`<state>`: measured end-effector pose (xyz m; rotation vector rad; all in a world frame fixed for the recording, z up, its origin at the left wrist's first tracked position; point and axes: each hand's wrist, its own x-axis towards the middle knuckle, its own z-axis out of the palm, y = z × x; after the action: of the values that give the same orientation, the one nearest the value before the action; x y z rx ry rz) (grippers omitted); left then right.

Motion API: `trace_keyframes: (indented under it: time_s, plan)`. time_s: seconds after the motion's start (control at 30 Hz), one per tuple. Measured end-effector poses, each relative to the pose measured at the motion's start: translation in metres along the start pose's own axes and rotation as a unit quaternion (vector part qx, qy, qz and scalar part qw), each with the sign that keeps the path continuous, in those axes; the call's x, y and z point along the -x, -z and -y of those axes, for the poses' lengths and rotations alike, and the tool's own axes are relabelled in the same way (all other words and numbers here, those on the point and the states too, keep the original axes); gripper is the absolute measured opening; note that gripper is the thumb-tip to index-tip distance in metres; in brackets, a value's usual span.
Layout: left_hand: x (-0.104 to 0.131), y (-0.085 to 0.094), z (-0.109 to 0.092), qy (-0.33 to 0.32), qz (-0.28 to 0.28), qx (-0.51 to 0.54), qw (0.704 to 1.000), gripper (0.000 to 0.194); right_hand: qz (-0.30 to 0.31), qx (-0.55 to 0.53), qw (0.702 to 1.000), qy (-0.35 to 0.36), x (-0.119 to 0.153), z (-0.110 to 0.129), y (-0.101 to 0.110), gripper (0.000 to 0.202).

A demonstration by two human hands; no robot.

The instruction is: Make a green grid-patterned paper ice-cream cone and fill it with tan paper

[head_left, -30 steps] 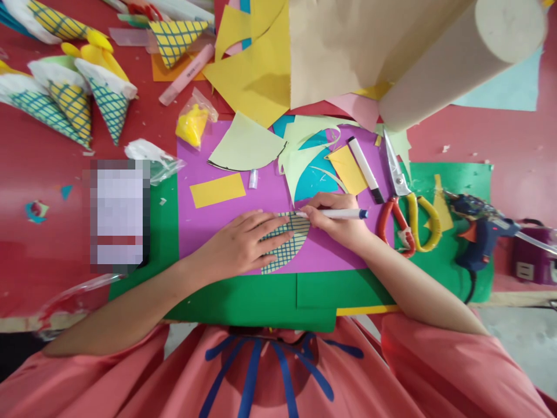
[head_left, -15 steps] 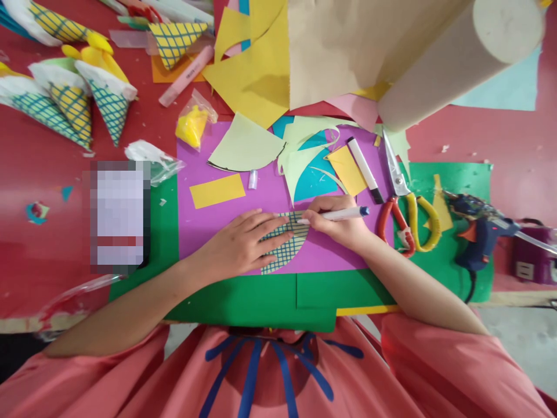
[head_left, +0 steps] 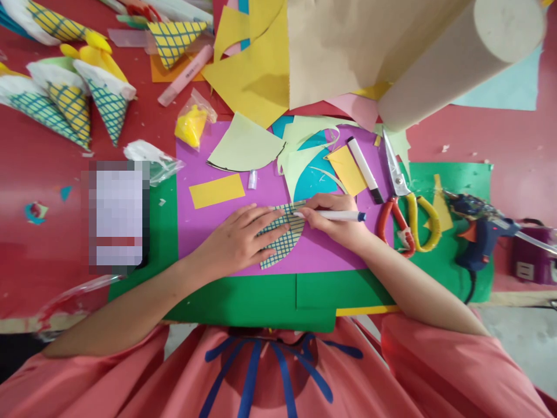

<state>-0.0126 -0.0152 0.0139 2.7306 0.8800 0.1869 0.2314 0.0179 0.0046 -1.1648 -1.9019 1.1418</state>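
You seem to be extending the grid (head_left: 282, 246) on the pale fan (head_left: 292, 237) atop the purple sheet (head_left: 217, 219): your left hand (head_left: 241, 239) lies spread flat on it, your right hand (head_left: 334, 218) is closed around the pen (head_left: 346, 215), and the next stroke, I'd judge, calls for a steady hold near the one-way stripes (head_left: 296, 225). Beyond, one clear bag (head_left: 209, 107) holds yellow stuff (head_left: 190, 128), another bag (head_left: 167, 173) something white (head_left: 143, 152).

You are using one left hand (head_left: 238, 237), one right hand (head_left: 337, 217), one pen (head_left: 342, 215) and one gridded paper sector (head_left: 282, 248). You are facing one plain sector (head_left: 245, 144), one black-ended marker (head_left: 362, 165), one pair of red-and-yellow-handled scissors (head_left: 399, 184), one glue gun (head_left: 481, 239) and four white-rimmed cones (head_left: 107, 103).
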Motion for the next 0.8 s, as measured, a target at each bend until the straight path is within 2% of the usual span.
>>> trace_keyframes:
  time_s: [0.23, 0.8]
  plan:
    - [-0.0005, 0.0006, 0.0002, -0.004, -0.003, -0.006, 1.000, 0.046, 0.002, 0.017, 1.000, 0.021, 0.0003, -0.0027, -0.0004, 0.022]
    - [0.0003, -0.0007, 0.0002, -0.004, -0.002, -0.007, 1.000, 0.047, 0.083, -0.023, 0.996, 0.013, -0.0006, 0.0029, 0.0018, 0.032]
